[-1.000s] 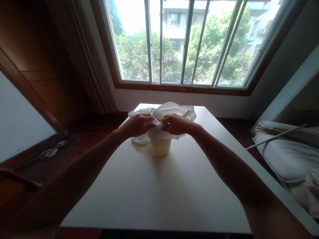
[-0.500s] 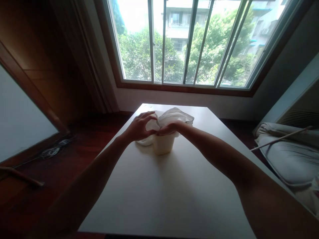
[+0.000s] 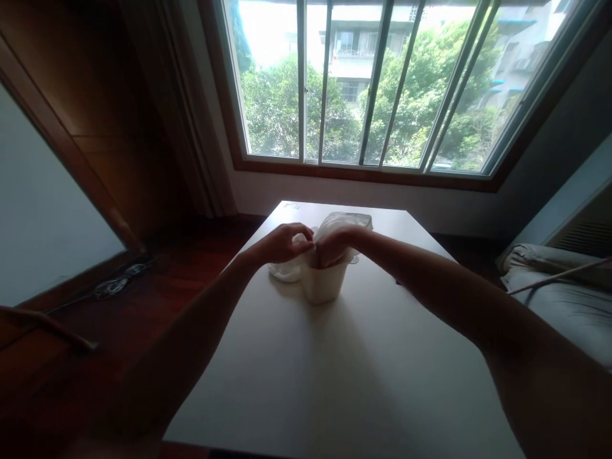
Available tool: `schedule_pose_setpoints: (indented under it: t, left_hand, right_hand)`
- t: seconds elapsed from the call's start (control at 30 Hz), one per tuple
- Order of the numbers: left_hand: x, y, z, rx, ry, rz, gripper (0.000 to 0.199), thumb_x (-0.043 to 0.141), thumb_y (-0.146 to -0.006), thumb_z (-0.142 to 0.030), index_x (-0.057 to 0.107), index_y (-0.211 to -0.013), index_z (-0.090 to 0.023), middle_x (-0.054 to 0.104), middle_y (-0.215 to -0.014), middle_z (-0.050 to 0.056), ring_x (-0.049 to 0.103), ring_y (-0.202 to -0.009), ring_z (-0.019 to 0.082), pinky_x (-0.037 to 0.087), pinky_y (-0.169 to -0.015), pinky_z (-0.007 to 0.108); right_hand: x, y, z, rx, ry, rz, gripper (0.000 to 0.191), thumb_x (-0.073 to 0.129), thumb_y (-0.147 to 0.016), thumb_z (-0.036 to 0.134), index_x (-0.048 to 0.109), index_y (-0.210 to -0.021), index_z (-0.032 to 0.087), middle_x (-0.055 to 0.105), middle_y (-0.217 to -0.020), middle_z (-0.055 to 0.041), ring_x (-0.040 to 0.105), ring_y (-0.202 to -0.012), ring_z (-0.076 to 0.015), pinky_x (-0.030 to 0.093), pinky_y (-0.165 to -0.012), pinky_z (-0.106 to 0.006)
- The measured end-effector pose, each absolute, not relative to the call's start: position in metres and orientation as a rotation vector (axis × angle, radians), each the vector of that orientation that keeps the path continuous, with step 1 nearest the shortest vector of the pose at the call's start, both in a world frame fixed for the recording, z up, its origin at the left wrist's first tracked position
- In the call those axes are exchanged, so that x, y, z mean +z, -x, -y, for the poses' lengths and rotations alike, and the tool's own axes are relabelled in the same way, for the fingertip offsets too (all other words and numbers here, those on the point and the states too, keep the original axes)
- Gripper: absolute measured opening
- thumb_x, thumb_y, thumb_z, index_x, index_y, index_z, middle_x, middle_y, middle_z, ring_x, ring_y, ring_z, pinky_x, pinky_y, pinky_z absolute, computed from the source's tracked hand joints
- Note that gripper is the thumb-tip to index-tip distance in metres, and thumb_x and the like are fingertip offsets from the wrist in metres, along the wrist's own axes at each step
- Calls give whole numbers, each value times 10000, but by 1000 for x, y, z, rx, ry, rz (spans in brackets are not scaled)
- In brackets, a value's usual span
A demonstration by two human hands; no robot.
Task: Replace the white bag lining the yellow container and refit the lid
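Up toward the far edge of the white desk [image 3: 344, 376], a bit left of the middle, an open cream tub [image 3: 326, 285] was parked upright, its height axis pretty much vertical. It was placed right under the right hand [image 3: 336, 244], which was dipped over the rim from the tub's right side, so that hand was the nearer one. Its fingertips were hidden, so whether anything was gripped can't be told. The left hand [image 3: 283, 244] was held by the tub's left rim, with the tub to its right and a little nearer the desk's near edge. Its thumb and finger were brought close together, but a firm pinch on the plastic bag [image 3: 348, 220], bunched around the tub's mouth and behind it, couldn't be confirmed.
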State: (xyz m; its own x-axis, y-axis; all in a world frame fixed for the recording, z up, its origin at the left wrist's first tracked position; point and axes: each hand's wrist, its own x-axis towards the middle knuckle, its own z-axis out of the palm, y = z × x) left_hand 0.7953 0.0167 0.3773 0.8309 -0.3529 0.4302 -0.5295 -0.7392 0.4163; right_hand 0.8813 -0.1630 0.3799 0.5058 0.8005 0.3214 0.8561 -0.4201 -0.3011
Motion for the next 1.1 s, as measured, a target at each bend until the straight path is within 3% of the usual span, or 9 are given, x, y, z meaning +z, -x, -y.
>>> schedule_pose_setpoints:
  t: [0.07,0.2,0.37,0.5,0.6,0.77,0.93,1.03,1.1]
  left_hand:
    - [385,-805,-12,410,-2510,553,293,534,-873,-382,695,-1015,-182,719,-1117,75,660,-1021,222,505,-934,333]
    - [395,-831,10,-75,-2693,421,351,534,-803,-341,668,-1090,-189,738,-1011,59,671,-854,211,521,-729,284]
    - [385,-861,38,-532,-2711,397,458,544,-667,-240,679,-1098,-163,741,-940,59,663,-821,218,513,-689,262]
    - [382,-871,48,-636,-2744,397,469,552,-680,-241,694,-1116,-146,745,-966,73,670,-860,226,517,-739,271]
    - [396,-858,42,-536,-2838,413,420,579,-779,-368,706,-1127,-171,750,-997,78,679,-851,218,516,-752,275]
    - [406,-799,10,235,-2795,665,564,645,-828,-553,647,-1285,-222,719,-1148,91,673,-965,230,509,-870,322]
    - [345,-738,-13,604,-2777,769,253,564,-938,-431,751,-879,-270,727,-933,52,651,-921,222,463,-964,405]
    - [303,-729,-24,476,-2715,681,240,577,-926,-434,746,-880,-269,732,-1008,55,664,-956,235,476,-963,417]
    - [288,-738,-31,459,-2584,541,289,543,-933,-463,738,-921,-250,727,-1032,76,670,-968,238,510,-930,396]
  right_hand:
    - [409,-875,177,47,2481,1640,203,812,-665,322,698,-595,170,544,-520,31,568,-593,-121,415,-606,-235]
    - [441,-847,221,-47,2488,1796,122,657,-808,218,746,-773,142,659,-664,-17,520,-587,-102,363,-595,-238]
    - [415,-832,259,13,2443,1691,131,655,-837,219,757,-889,155,717,-810,-46,545,-626,-117,373,-589,-238]
    - [387,-835,275,30,2340,1679,112,668,-855,230,750,-907,174,727,-858,-49,580,-682,-128,416,-638,-241]
    - [379,-829,284,-67,2263,1689,127,628,-894,213,742,-918,162,728,-914,-69,602,-717,-134,433,-650,-247]
    - [372,-815,294,-210,2173,1714,173,605,-924,232,751,-998,174,726,-964,-81,644,-749,-146,479,-693,-271]
    - [336,-820,309,16,2032,1607,362,701,-870,410,720,-1175,216,747,-1057,-90,709,-899,-205,551,-812,-329]
    - [308,-842,314,191,1873,1391,456,696,-860,456,685,-1244,210,732,-1161,-106,706,-1021,-229,564,-898,-365]
    - [296,-861,310,147,1808,1174,405,650,-885,477,716,-1149,177,749,-1078,-112,712,-974,-231,573,-883,-396]
